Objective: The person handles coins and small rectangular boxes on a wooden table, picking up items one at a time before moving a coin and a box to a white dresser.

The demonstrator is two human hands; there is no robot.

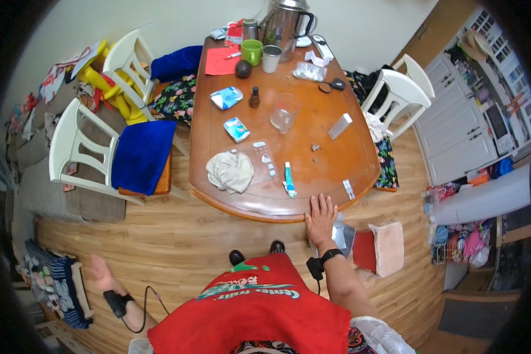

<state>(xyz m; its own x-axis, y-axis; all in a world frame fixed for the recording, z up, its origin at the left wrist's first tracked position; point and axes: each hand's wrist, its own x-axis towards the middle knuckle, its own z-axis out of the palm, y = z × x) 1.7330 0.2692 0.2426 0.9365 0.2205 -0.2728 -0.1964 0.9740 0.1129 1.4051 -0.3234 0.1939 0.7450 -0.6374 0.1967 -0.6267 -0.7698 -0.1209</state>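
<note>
My right hand [321,219] lies flat on the near edge of the brown wooden table [242,203], fingers stretched out, holding nothing. Just left of its fingertips is a teal and white tube [289,179]. To its right lies a small white strip [348,189]. My left hand [102,274] hangs out to the left above the floor, slightly blurred, its fingers loosely extended and nothing seen in it. A crumpled off-white cloth [230,171] rests near the table's left front, beside a clear sheet with small white pieces [265,158].
Farther up the table stand a clear glass mug [284,112], dark bottle [254,97], green mug [251,52], metal cup [271,58] and large metal jug [284,26]. White chairs [91,135] flank the table. A red stool [367,251] with pale cloth stands near my right forearm.
</note>
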